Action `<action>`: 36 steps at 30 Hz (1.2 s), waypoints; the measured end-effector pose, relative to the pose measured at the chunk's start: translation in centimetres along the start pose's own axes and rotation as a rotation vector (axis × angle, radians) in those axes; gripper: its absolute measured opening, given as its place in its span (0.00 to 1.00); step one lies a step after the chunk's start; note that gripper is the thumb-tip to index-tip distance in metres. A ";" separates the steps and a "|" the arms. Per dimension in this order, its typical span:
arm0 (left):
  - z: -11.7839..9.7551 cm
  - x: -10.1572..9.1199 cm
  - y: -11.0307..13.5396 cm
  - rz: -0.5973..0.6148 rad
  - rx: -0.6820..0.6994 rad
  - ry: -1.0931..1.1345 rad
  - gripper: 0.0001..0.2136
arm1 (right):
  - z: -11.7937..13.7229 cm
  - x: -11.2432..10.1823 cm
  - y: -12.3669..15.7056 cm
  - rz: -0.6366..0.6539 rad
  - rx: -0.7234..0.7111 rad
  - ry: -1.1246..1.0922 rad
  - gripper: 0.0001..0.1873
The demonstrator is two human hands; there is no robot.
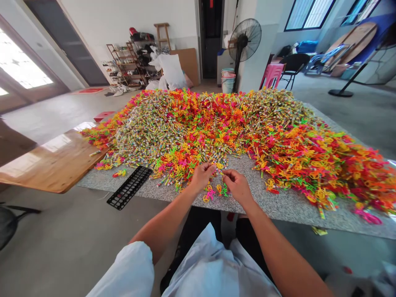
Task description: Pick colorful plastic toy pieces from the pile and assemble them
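A huge heap of small colourful plastic pieces and thin printed sticks (216,123) covers the grey speckled table (278,206). My left hand (201,176) hovers at the heap's near edge, fingers pinched on a small piece I cannot make out. My right hand (237,185) is close beside it, fingers also pinched together toward the left hand. A few loose yellow, pink and green rings (213,193) lie on the table just below both hands.
A black perforated tray (129,187) overhangs the table's front edge at the left. A wooden tabletop (49,165) adjoins on the left. A standing fan (244,41), pink stool (271,74), shelves and white sacks stand beyond.
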State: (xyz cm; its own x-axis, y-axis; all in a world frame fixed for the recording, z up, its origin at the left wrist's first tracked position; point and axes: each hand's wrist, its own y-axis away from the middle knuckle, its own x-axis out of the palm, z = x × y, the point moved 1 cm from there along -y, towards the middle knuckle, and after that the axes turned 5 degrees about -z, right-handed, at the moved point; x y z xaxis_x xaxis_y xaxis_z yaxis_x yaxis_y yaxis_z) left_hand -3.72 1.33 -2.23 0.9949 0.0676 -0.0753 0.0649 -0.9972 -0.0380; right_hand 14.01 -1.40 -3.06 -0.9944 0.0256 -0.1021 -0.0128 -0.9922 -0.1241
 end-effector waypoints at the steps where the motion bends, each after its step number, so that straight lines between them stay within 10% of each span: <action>1: 0.1 0.1 0.0 -0.014 -0.007 0.004 0.19 | -0.1 -0.1 0.1 0.009 0.017 0.002 0.21; 14: 0.8 1.0 1.5 0.209 -0.441 0.460 0.20 | -1.8 -0.5 0.1 -0.002 0.106 0.002 0.25; 30: 2.0 2.1 3.1 0.280 -0.353 0.250 0.18 | -2.3 -1.2 1.9 0.059 0.059 0.090 0.24; 36: 2.1 2.7 3.6 0.412 -0.533 0.132 0.26 | -2.1 -6.8 1.7 0.050 0.077 0.325 0.16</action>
State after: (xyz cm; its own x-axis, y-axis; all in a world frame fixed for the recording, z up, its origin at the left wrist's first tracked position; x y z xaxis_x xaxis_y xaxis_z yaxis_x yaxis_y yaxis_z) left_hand -0.92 -2.02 -4.70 0.9454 -0.2918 0.1452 -0.3255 -0.8229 0.4657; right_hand 20.92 -2.98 -4.67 -0.9087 0.0020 -0.4174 0.0150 -0.9992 -0.0374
